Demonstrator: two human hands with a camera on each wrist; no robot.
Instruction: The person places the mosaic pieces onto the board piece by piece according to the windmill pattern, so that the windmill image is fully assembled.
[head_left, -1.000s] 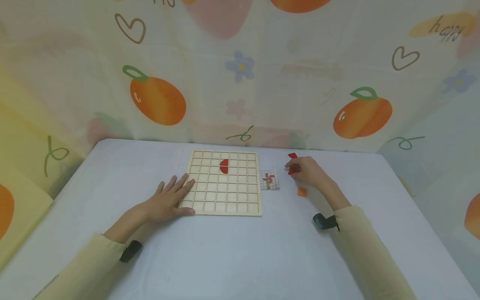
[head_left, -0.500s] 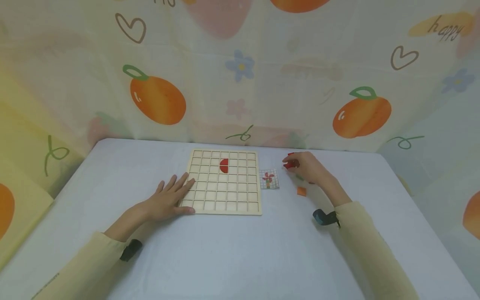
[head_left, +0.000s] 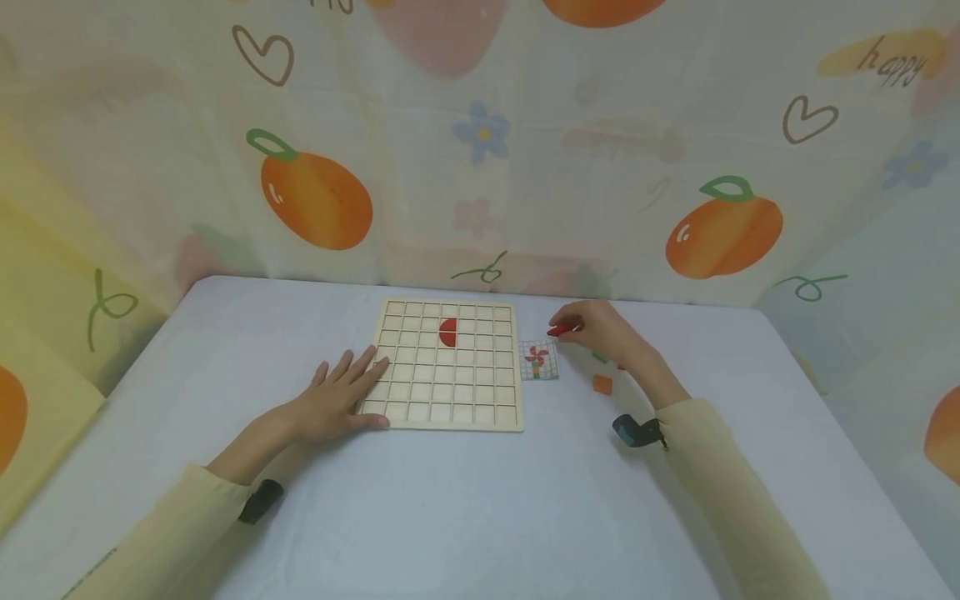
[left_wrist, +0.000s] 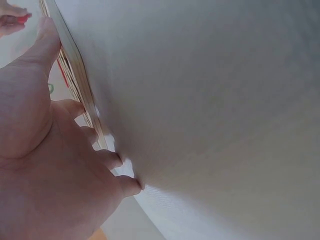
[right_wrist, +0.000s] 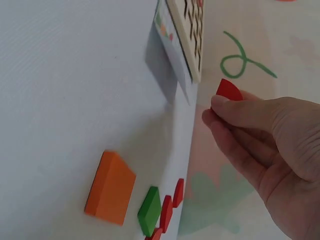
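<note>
My left hand (head_left: 335, 403) lies with spread, straight fingers over the left edge of a wooden grid board (head_left: 483, 414). Two red quarter-round pieces (head_left: 447, 333) sit in neighbouring cells near the board's upper middle, forming a half disc. Above the table, right of the board, my right hand (head_left: 600, 332) pinches a small red piece (right_wrist: 229, 90) with one curved edge between thumb and fingers. Just below and left of that hand is a pattern card (head_left: 548, 372) printed with a red flower on a grid, beside the board's right edge.
On the table under the right forearm are an orange block (right_wrist: 111, 187), a green piece (right_wrist: 149, 211) and several red pieces (right_wrist: 167, 213). A patterned cloth (head_left: 420, 192) hangs behind the table's far edge.
My right hand has moved left, toward the pattern card, carrying the red piece away from the loose pieces. The left hand and the board have stayed put.
</note>
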